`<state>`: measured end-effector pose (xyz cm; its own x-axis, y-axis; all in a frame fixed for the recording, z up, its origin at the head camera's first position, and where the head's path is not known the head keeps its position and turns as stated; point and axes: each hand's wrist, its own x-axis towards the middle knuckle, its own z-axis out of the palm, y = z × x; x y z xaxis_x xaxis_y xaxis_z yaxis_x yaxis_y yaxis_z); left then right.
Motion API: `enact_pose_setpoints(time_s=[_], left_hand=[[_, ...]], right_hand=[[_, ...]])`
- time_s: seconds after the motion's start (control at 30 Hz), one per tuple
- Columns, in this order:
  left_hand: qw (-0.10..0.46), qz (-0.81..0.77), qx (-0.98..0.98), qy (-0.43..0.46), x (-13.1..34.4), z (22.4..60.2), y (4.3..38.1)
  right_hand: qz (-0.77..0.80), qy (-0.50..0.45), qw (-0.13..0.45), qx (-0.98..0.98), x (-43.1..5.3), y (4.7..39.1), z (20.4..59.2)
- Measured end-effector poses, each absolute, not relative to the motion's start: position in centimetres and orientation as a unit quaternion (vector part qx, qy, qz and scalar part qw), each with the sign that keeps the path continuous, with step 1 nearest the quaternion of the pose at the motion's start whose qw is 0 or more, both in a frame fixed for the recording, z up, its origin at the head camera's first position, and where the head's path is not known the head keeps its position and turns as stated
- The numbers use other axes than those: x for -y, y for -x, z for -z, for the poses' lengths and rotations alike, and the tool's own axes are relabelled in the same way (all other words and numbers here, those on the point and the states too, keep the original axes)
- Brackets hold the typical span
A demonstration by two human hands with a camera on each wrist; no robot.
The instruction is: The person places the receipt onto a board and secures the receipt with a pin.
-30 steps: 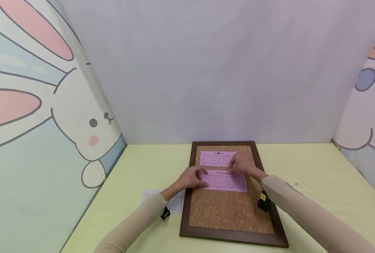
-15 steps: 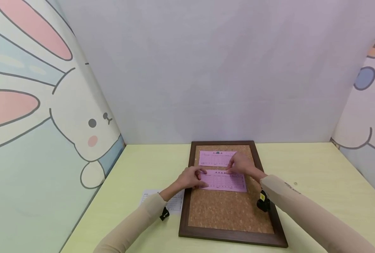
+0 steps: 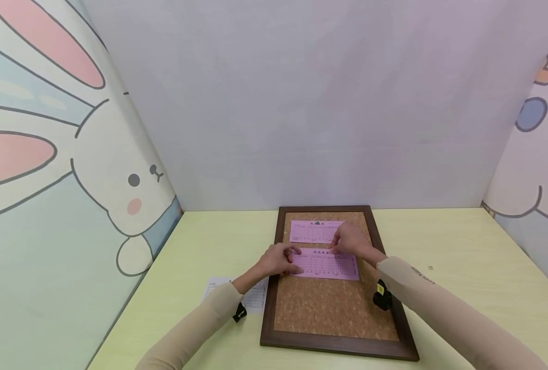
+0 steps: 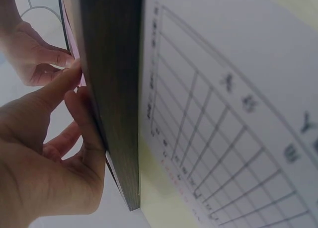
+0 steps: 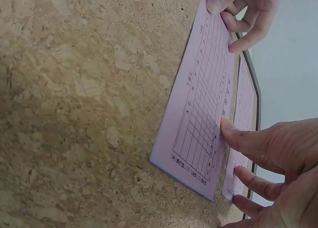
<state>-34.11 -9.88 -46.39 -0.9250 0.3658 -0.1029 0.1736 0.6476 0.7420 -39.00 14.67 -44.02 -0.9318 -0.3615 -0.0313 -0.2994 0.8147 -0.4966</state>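
Note:
Two pink printed slips lie on a framed cork board (image 3: 334,318). My left hand (image 3: 276,259) reaches over the board's left frame. Its thumb and forefinger, spread apart, rest on the left end of the lower pink slip (image 3: 327,266). My right hand (image 3: 351,239) is at that slip's top edge. In the right wrist view, the right thumb (image 5: 243,137) presses there, with a tiny orange spot at its tip, perhaps a tack. The other right fingers touch the upper pink slip (image 3: 313,232), which bears a small green tack (image 3: 317,223) at its top.
A white printed sheet (image 3: 255,298) lies on the pale yellow table (image 3: 454,257), left of the board and partly behind my left arm. A grey-white wall (image 3: 274,103) rises behind the table. Side panels carry cartoon drawings, among them a rabbit (image 3: 112,154).
Both hands keep their places on the lower slip. The whole head view shifts very slightly; no slip has visibly moved on the board.

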Motion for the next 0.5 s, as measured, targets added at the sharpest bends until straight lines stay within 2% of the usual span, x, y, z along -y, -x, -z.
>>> enact_pose_setpoints(time_s=[0.5], left_hand=[[0.123, -0.393, -0.897, -0.157, 9.90, 46.14, 33.96]], right_hand=[[0.265, 0.189, 0.077, -0.942, -15.38, 39.34, 44.39]])
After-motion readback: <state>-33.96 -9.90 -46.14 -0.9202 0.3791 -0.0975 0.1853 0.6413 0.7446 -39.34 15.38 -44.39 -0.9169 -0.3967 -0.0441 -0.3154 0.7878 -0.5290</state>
